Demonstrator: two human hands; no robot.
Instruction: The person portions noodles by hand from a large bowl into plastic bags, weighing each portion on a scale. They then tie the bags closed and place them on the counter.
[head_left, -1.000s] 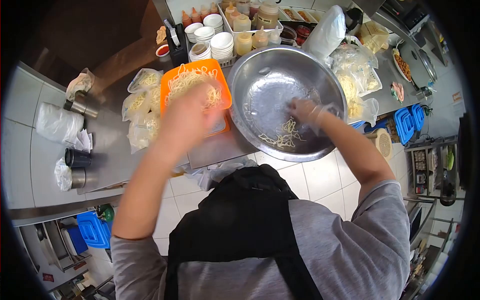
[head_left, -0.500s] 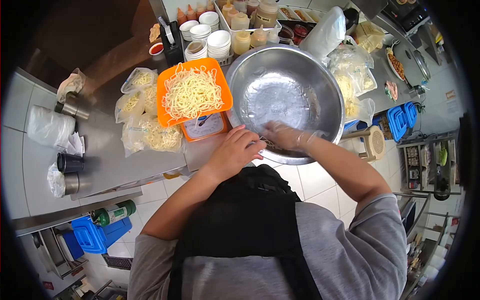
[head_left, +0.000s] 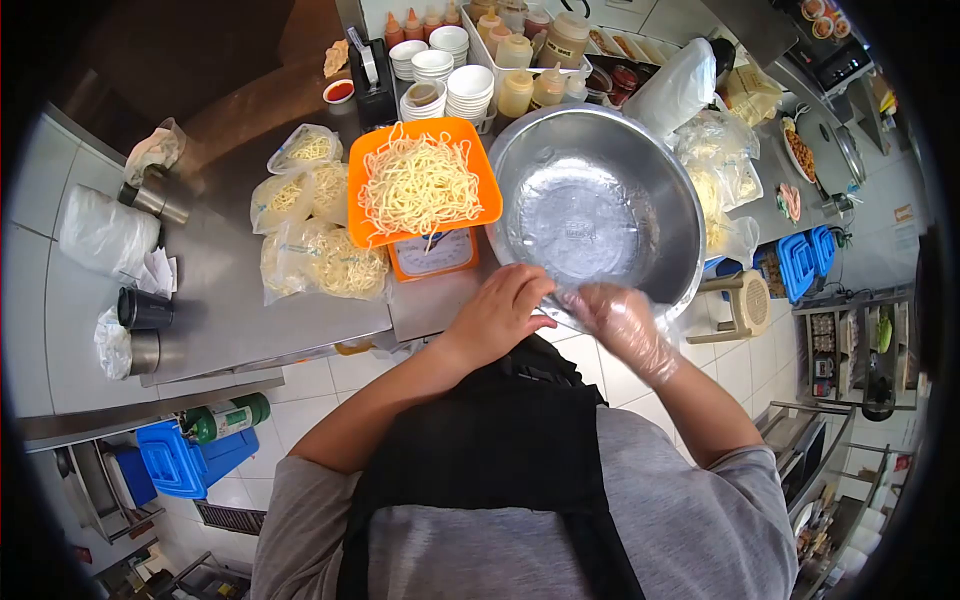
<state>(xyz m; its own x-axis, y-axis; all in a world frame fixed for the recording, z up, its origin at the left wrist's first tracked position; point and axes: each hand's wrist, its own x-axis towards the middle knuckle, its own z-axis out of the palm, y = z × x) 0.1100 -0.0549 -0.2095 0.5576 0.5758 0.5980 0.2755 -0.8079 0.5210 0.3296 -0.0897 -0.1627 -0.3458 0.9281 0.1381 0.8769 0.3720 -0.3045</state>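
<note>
A wide metal basin [head_left: 665,170] stands at the counter's front edge. Its visible floor holds no food. My left hand [head_left: 500,315] is bare and closed over the near rim, fingers inside and thumb outside. Close to those fingertips, my right hand [head_left: 625,325] wears a clear plastic glove. The gloved fingers are bunched together over the near rim, and what they hold, if anything, is hidden. Left of the basin, an orange tray [head_left: 487,200] heaped with pale noodles [head_left: 418,185] rests on an orange scale [head_left: 432,255].
Bagged noodles [head_left: 345,265] lie left of the scale, with more bags [head_left: 715,150] right of the basin. Stacked white bowls [head_left: 470,90] and sauce bottles [head_left: 515,90] line the back. A beige stool [head_left: 745,305] stands on the floor at right.
My right hand has come up from inside the basin to its near rim, beside my left hand. The counter and its contents appear slightly farther right as the view shifts.
</note>
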